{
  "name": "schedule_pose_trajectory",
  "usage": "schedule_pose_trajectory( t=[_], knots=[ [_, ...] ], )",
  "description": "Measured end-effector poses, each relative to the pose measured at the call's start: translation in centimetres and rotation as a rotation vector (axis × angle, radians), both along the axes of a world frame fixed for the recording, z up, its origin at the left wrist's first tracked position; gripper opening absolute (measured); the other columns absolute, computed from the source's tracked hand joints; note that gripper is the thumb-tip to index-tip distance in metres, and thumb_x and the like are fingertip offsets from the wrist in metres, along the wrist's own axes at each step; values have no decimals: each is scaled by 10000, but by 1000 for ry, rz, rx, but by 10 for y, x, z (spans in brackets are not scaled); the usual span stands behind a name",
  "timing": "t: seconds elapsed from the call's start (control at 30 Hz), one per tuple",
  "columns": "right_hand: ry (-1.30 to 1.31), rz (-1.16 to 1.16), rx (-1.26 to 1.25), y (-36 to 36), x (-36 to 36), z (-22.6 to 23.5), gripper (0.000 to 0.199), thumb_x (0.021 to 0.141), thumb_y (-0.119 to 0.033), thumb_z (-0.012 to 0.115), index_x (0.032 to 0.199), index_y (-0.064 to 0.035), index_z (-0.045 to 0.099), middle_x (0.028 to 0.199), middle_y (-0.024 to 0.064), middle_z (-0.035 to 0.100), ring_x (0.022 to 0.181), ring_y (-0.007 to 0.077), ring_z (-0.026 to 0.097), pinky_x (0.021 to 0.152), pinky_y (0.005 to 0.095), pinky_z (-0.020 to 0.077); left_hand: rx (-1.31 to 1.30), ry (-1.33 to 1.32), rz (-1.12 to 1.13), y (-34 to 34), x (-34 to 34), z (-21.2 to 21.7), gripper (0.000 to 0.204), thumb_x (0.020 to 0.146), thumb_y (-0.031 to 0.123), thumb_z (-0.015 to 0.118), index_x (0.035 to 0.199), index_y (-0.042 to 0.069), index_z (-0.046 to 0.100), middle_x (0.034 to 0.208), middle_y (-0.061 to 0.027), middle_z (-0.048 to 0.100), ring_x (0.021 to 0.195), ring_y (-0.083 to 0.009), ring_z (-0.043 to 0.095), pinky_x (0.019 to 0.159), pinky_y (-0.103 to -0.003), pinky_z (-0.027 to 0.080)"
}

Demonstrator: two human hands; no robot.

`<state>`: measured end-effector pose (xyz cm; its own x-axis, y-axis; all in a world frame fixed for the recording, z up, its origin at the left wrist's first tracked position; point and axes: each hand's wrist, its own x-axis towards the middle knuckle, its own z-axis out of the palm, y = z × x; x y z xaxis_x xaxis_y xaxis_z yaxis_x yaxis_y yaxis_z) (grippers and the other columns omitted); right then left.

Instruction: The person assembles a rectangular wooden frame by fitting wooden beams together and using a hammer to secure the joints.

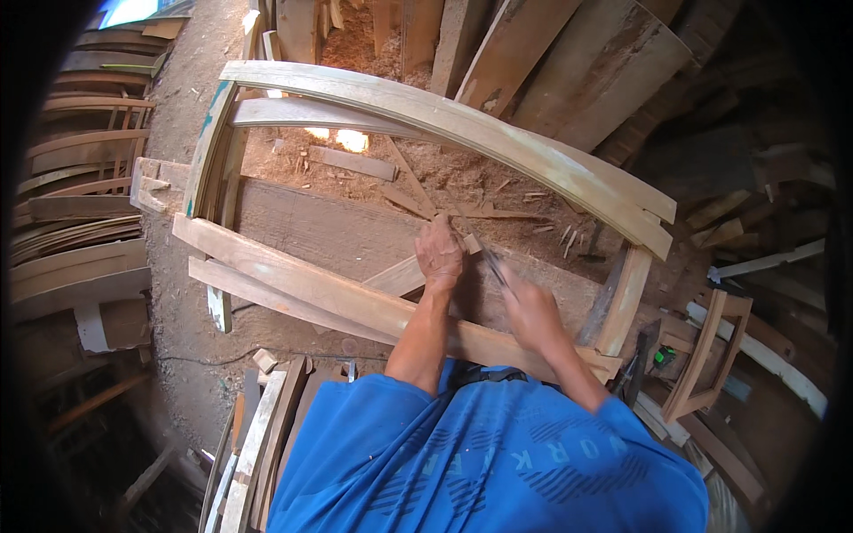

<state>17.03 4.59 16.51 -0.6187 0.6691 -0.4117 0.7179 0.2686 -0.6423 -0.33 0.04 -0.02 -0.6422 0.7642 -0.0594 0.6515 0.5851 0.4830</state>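
My left hand (439, 252) is closed over a wide plank (311, 231), its fingertips beside the crossing ends of thin wooden strips (410, 173). What it grips is hidden under the fingers. A small pale piece of wood (473, 242) shows just right of that hand. My right hand (531, 311) is wrapped round a narrow dark tool (494, 266), blurred by motion, that points up-left toward the pale piece. Both forearms reach over the near rail of a large wooden frame (293, 274), and both hands work inside its opening.
The frame's curved far rail (382, 89) and its end posts surround the work area. Wood shavings (498, 182) and offcuts cover the ground inside. Boards (604, 75) lean at the back right, stacked curved pieces (84, 169) stand left, and a smaller frame (708, 355) rests right.
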Motion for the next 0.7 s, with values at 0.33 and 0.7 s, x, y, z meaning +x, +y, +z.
schedule_pose_trajectory(
  t=[0.33, 0.7],
  knots=[
    [-10, -34, 95, 17, -35, -53, 483, 965, -127, 551, 1448, -111, 532, 872, 291, 680, 800, 498, 665, 724, 584, 524, 59, 30, -36, 8, 7, 3, 241, 883, 143, 617, 1122, 114, 630, 959, -95, 677, 926, -327, 621, 778, -475, 459],
    [-20, -16, 96, 5, -14, -40, 528, 977, -142, 551, 1502, -138, 496, 801, 272, 676, 767, 481, 675, 693, 593, 512, 32, 27, -32, 5, 8, 2, 250, 893, 145, 601, 1139, 105, 625, 978, -101, 695, 947, -345, 624, 798, -488, 454]
  ],
)
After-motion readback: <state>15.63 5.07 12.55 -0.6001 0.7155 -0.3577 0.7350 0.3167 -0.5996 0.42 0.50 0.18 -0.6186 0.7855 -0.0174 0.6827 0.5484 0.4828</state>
